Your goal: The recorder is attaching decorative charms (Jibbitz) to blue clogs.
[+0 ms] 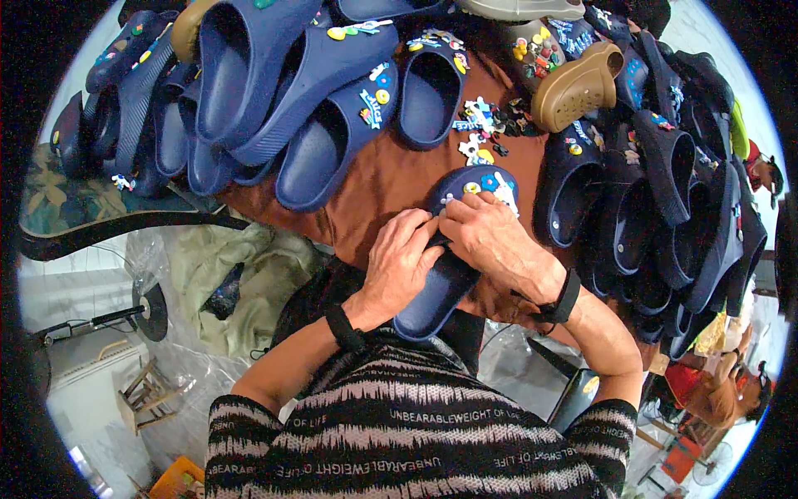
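Head view: both hands on a navy clog

Fingers (426,223) of both hands meet, curled together, pinching at the strap of a navy-blue foam clog (440,283). From there the left hand (399,262) lies over the clog's middle, and the right hand (495,241) covers its toe end, wrist bent inward. The clog's long axis runs diagonally, heel toward the person, toe with coloured charms (490,183) pointing up-right over the brown cloth-covered surface (374,179).

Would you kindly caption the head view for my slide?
Both hands, left hand and right hand, press on a navy clog amid piled navy clogs.
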The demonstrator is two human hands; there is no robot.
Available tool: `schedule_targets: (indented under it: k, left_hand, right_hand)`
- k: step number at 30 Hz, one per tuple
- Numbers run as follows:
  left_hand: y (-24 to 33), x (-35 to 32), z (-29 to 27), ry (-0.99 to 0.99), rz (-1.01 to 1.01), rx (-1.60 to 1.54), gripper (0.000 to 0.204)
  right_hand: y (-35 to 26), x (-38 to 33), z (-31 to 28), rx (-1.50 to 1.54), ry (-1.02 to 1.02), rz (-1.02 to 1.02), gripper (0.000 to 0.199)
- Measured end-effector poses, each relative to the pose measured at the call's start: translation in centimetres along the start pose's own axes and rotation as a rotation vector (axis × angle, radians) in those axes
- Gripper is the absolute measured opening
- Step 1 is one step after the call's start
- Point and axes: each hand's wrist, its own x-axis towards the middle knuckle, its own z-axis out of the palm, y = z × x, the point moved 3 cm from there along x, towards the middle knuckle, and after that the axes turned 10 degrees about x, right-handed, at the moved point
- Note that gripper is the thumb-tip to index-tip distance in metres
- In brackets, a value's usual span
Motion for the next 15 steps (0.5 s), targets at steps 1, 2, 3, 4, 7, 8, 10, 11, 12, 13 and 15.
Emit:
schedule_targets:
  k: [1,2,3,4,7,8,10,11,12,13,15]
  left_hand:
    - [0.1,0.1,0.0,-0.001,0.003,0.0,0.038]
    - [0.1,0.4,-0.1,0.004,0.023,0.008,0.036]
    - [0.2,0.5,-0.2,0.009,0.043,0.015,0.035]
    - [0.1,0.6,-0.2,0.01,0.047,0.019,0.035]
    - [0.0,0.4,-0.2,0.008,0.054,0.024,0.035]
    - [0.1,0.2,-0.2,0.0,0.017,0.009,0.036]
    - [0.3,0.1,-0.3,-0.05,-0.045,-0.058,0.04]
    - [0.3,0.0,-0.3,-0.046,-0.038,-0.051,0.04]
    - [0.1,-0.2,-0.1,-0.045,-0.072,-0.105,0.04]
    - [-0.1,-0.3,0.0,-0.045,-0.106,-0.161,0.041]
    - [-0.1,-0.4,0.1,-0.072,-0.124,-0.209,0.048]
  right_hand:
    - [0.2,-0.1,0.3,0.0,0.002,0.002,0.016]
    - [0.3,-0.2,0.5,0.018,0.022,-0.009,0.015]
    - [0.3,-0.3,0.6,0.035,0.042,-0.021,0.014]
    - [0.4,-0.2,0.7,0.033,0.047,-0.021,0.014]
    - [0.2,0.0,1.1,0.008,0.05,-0.039,0.014]
    - [0.1,-0.2,1.5,-0.036,0.099,-0.023,0.014]
    - [-0.4,0.0,1.1,-0.129,0.109,0.021,0.013]
    - [-0.7,0.2,1.2,-0.134,0.119,0.017,0.013]
    - [-0.8,0.2,1.4,-0.168,0.125,0.039,0.013]
    - [-0.9,0.3,1.6,-0.201,0.129,0.063,0.012]
    - [-0.9,0.4,1.8,-0.203,0.12,0.069,0.014]
